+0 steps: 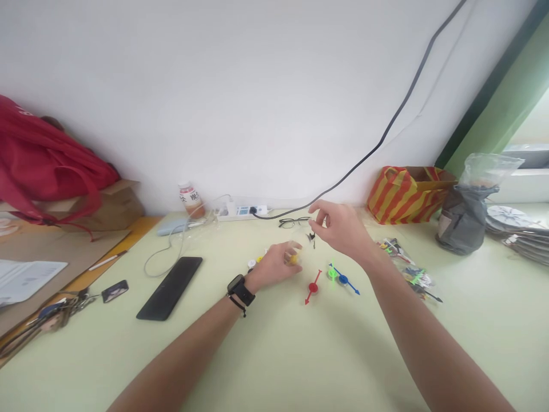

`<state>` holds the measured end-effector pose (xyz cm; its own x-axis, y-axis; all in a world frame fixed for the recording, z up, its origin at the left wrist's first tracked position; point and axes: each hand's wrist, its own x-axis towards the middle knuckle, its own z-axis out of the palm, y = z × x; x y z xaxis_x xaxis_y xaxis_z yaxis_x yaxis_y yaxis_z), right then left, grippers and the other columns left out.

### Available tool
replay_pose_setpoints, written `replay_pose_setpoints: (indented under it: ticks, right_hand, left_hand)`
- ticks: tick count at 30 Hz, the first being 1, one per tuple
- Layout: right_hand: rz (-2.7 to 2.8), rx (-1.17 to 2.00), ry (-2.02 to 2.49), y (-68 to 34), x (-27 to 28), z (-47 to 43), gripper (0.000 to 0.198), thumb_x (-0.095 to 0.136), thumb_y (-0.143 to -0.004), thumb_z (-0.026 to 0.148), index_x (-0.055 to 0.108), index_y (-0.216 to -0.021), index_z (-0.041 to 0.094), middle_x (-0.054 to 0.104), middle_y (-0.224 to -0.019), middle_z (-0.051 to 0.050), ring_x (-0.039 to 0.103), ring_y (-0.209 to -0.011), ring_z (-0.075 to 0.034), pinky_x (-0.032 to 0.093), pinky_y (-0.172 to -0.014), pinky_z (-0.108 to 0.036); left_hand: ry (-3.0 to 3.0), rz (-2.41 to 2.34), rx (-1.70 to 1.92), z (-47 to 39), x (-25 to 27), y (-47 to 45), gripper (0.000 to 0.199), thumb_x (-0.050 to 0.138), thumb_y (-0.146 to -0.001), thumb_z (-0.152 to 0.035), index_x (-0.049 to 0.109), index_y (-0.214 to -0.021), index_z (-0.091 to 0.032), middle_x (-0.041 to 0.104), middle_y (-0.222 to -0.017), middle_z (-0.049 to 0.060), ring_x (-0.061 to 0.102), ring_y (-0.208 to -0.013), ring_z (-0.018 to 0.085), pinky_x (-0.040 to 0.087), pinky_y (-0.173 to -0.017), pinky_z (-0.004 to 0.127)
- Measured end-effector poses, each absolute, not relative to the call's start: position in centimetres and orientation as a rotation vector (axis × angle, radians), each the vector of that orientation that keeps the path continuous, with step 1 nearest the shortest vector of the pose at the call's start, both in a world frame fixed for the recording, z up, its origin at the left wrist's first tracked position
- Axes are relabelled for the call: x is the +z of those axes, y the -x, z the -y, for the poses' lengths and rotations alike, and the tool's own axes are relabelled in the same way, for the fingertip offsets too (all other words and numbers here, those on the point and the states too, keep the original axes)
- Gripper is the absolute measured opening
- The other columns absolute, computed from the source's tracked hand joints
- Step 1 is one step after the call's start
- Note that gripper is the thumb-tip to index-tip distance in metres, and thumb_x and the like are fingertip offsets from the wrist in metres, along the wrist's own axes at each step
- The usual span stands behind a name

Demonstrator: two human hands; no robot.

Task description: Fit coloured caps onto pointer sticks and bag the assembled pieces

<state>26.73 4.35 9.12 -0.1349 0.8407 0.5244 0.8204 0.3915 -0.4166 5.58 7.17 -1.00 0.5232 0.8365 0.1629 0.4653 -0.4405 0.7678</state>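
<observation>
My left hand (278,265) is closed round a small yellow piece (293,259), blurred between the fingertips. Farther right and higher, my right hand (338,228) has its thumb and forefinger curved and slightly apart. Just under its thumb is a small black piece (311,236); whether it touches the hand is too blurred to tell. Nearer to me lie a red arrow spinner (313,288), a green spinner (332,274) and a blue arrow spinner (343,279). A white round piece (251,264) shows behind my left wrist, with a yellow piece (259,259) beside it.
Mixed coloured spinner parts (414,274) lie right of my right forearm. Eyeglasses (294,222) and a power strip (240,213) sit near the wall. On the left are a black phone (170,288), a bottle (191,200) and keys (64,309); on the right, a striped bag (398,197) and grey bag (462,220).
</observation>
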Motion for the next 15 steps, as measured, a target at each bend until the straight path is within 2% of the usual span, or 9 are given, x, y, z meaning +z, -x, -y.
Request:
replay_pose_setpoints:
  ticks: [5, 9, 11, 13, 15]
  right_hand:
    - [1.894, -0.002, 1.47, -26.9, 9.6, -4.2, 0.013, 0.061, -0.091, 0.035, 0.068, -0.093, 0.024, 0.072, -0.075, 0.001, 0.059, -0.064, -0.016, 0.037, -0.062, -0.028]
    - [1.832, 0.0, 1.659, -28.9, 9.3, -5.2, 0.019, 0.053, -0.095, 0.033, 0.068, -0.088, 0.024, 0.074, -0.084, -0.002, 0.063, -0.072, -0.019, 0.038, -0.062, -0.029]
    - [1.926, 0.133, 1.802, -30.3, 8.4, -6.0, 0.019, 0.051, -0.094, 0.03, 0.068, -0.093, 0.023, 0.075, -0.096, -0.005, 0.066, -0.085, -0.021, 0.042, -0.068, -0.03]
    - [2.135, 0.472, 1.912, -31.4, 7.1, -6.7, 0.018, 0.054, -0.092, 0.028, 0.069, -0.101, 0.022, 0.074, -0.109, -0.008, 0.066, -0.098, -0.023, 0.045, -0.075, -0.03]
    - [2.255, 0.729, 1.933, -32.0, 5.6, -7.2, 0.017, 0.064, -0.084, 0.028, 0.072, -0.098, 0.021, 0.074, -0.106, -0.009, 0.069, -0.091, -0.023, 0.047, -0.072, -0.029]
  left_hand:
    - [-2.062, -1.025, 0.707, -7.3, -1.0, -5.5, 0.039, 0.081, -0.073, -0.026, 0.072, -0.111, -0.018, 0.075, -0.1, 0.009, 0.071, -0.084, 0.023, 0.055, -0.078, 0.035]
    - [-1.877, -0.925, 0.796, -7.9, -1.0, -5.5, 0.047, 0.083, -0.076, -0.033, 0.069, -0.118, -0.018, 0.075, -0.102, 0.009, 0.072, -0.091, 0.024, 0.056, -0.083, 0.035]
    - [-1.726, -0.857, 0.843, -8.2, -1.0, -5.6, 0.053, 0.085, -0.076, -0.036, 0.066, -0.122, -0.018, 0.074, -0.108, 0.011, 0.072, -0.096, 0.024, 0.057, -0.085, 0.035]
    - [-1.641, -0.842, 0.821, -8.3, -1.2, -5.6, 0.058, 0.088, -0.073, -0.036, 0.065, -0.123, -0.017, 0.073, -0.109, 0.012, 0.073, -0.096, 0.024, 0.057, -0.085, 0.035]
    - [-1.638, -0.881, 0.765, -8.4, -1.6, -5.5, 0.06, 0.09, -0.071, -0.037, 0.066, -0.121, -0.017, 0.074, -0.105, 0.012, 0.073, -0.094, 0.025, 0.057, -0.081, 0.034]
